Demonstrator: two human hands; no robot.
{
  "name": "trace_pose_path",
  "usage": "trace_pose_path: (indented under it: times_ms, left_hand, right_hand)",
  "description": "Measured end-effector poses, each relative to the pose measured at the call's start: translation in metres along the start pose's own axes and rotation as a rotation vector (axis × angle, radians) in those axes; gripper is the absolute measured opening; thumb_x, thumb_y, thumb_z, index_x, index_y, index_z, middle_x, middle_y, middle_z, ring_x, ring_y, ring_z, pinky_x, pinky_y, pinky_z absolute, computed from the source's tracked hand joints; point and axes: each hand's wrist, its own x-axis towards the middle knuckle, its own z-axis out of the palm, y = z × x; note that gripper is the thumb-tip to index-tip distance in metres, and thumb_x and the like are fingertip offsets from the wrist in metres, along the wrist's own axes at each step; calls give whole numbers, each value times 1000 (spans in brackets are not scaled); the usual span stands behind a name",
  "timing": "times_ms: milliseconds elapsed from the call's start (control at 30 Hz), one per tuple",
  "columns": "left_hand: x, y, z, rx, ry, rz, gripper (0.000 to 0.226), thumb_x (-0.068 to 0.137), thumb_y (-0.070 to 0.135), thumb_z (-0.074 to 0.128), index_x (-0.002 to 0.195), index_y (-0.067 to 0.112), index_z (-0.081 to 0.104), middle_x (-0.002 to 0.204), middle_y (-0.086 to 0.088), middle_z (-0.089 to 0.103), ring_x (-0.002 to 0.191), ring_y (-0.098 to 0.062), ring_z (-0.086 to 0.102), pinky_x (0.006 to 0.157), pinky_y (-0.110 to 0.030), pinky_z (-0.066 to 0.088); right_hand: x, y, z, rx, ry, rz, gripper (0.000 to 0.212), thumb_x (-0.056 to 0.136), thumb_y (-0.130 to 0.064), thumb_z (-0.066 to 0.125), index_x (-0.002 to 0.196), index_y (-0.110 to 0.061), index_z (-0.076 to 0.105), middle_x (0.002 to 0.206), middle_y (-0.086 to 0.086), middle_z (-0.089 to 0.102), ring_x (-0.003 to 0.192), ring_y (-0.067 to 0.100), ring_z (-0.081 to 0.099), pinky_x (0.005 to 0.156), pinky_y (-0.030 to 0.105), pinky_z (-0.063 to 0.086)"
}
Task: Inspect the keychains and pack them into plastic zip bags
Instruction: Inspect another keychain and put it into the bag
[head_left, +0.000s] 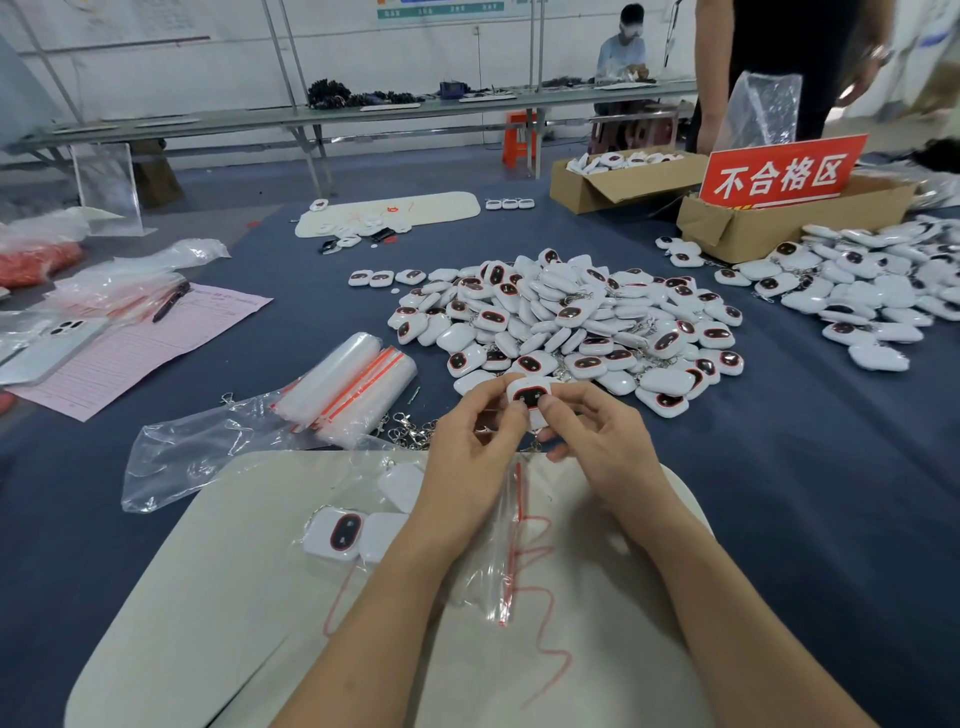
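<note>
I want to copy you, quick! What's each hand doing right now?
Left hand: closed, pinching the white keychain.
Right hand: closed, pinching the same keychain from the other side.

This is looking like a factory packing floor. A heap of identical white keychains (571, 322) is lying on a blue-covered table (805, 493), a second heap (862, 296) is spreading at the right, and cartons (618, 189) are sitting behind, one holding more. A red sign (779, 171) reading 不合格区 is standing at the nearer carton. Bundles of zip bags (353, 389) are lying beside a pink form (130, 358) with a pen (170, 301) on it. Long benches (234, 120) are running along the back wall, a worker (623, 52) is sitting at one, and another person (779, 62) is standing by the cartons with a clear bag (761, 109). Up front, left hand (467, 447) and right hand (597, 441) are pinching one keychain (529, 396) over a mat (234, 597)
</note>
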Motion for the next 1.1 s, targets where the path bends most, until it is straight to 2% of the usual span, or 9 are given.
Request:
trace_pose_path:
  times_ms: [100, 200, 333, 467, 700, 1100]
  left_hand:
    - [-1, 1, 0, 9, -36, 3, 31, 97, 7, 60, 120, 27, 65, 101, 14, 72, 85, 1, 63, 75, -10, 48]
    - [-2, 0, 0, 17, -54, -4, 36, 96, 5, 60, 125, 27, 62, 103, 14, 70, 84, 2, 61, 75, -11, 48]
    - [-2, 0, 0, -19, -49, -18, 33, 95, 5, 60, 123, 22, 63, 101, 8, 71, 83, -2, 61, 75, -14, 49]
    - [-2, 1, 0, -43, -60, -26, 28, 95, 4, 61, 119, 17, 62, 88, 15, 68, 78, 3, 58, 72, -11, 47]
    - [-2, 2, 0, -78, -73, -58, 27, 95, 1, 60, 119, 13, 61, 92, 7, 69, 77, 3, 60, 72, -12, 49]
    - [-5, 5, 0, -65, -65, -54, 25, 96, 5, 61, 120, 14, 62, 84, 14, 66, 74, 2, 57, 70, -12, 48]
  right_hand:
    - [-1, 0, -1, 12, -1, -4, 10, 95, -14, 67, 92, -23, 71, 74, -6, 72, 68, 10, 67, 61, 21, 56]
    - [-2, 0, -1, 18, -3, -5, 10, 95, -15, 68, 92, -23, 72, 76, -3, 74, 69, 13, 69, 64, 23, 58]
    - [-1, -1, -1, 9, -15, 4, 8, 94, -16, 69, 92, -22, 73, 75, -3, 75, 67, 12, 69, 65, 23, 59]
    - [-2, -2, 0, 12, -25, 12, 7, 94, -12, 69, 91, -18, 72, 70, -5, 73, 63, 9, 68, 62, 21, 58]
    - [-3, -3, 1, 8, -32, 27, 4, 94, -10, 68, 91, -13, 70, 67, -6, 72, 61, 7, 67, 60, 19, 57]
    - [-5, -7, 1, 3, -29, 31, 6, 94, -14, 68, 91, -17, 72, 70, -4, 73, 63, 8, 67, 60, 19, 56]
